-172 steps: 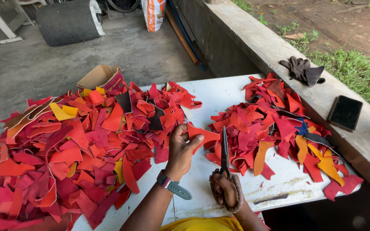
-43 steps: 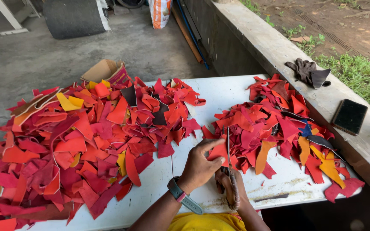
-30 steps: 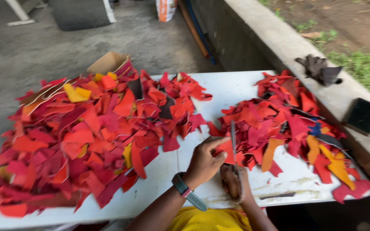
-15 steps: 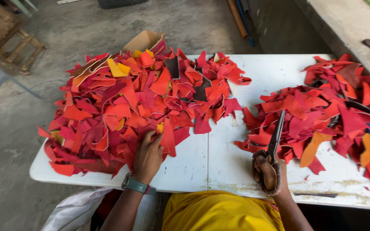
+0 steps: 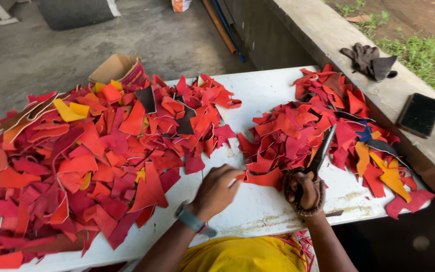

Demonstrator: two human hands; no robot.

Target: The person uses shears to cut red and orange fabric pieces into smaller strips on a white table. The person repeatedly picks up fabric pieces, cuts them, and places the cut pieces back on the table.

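My right hand (image 5: 305, 191) grips a pair of large black scissors (image 5: 320, 153), blades pointing up and away over the right-hand pile of red and orange scraps (image 5: 328, 126). My left hand (image 5: 217, 189), with a watch on the wrist, pinches the edge of a red scrap (image 5: 263, 179) lying on the white table (image 5: 263, 90), just left of the scissors. A much larger heap of red, orange and yellow scraps (image 5: 101, 156) covers the table's left half.
A cardboard box (image 5: 117, 68) sits at the far edge behind the big heap. On the concrete ledge to the right lie a dark glove (image 5: 368, 58) and a black phone (image 5: 419, 115). Grey concrete floor lies beyond the table.
My left hand has left the big heap on the left and come back to the middle, taking a red scrap beside the scissors. The view swung back right.
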